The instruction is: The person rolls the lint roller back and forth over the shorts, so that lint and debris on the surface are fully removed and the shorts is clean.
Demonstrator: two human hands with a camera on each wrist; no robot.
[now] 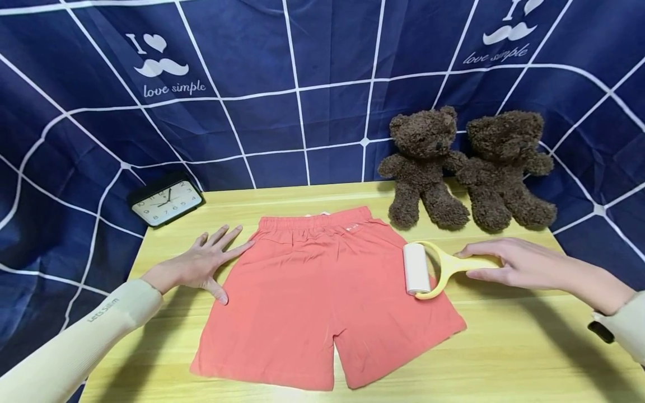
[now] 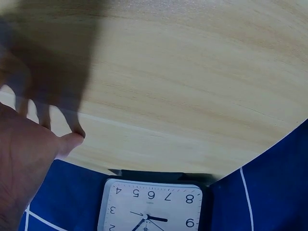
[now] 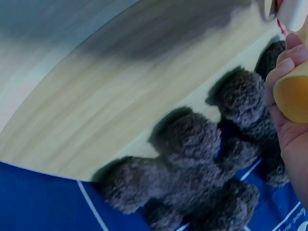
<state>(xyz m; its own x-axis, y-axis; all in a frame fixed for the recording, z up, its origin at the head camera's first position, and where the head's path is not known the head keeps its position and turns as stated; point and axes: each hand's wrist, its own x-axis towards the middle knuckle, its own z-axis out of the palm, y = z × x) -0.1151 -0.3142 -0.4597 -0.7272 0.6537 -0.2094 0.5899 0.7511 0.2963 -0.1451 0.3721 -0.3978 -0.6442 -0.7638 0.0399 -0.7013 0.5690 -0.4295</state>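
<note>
Coral-red shorts lie spread flat on the wooden table, waistband toward the back. My left hand has its fingers spread at the left edge of the shorts, fingertips by the waistband and thumb by the side seam. In the left wrist view the left hand shows only in part, with the table surface beside it. My right hand grips the yellow handle of a lint roller. The white roll rests on the right side of the shorts. In the right wrist view the handle's hollow end points toward the camera.
A black-framed clock stands at the table's back left. Two brown teddy bears sit at the back right, close beyond the right hand. Dark blue cloth with white lines hangs behind and around the wooden table.
</note>
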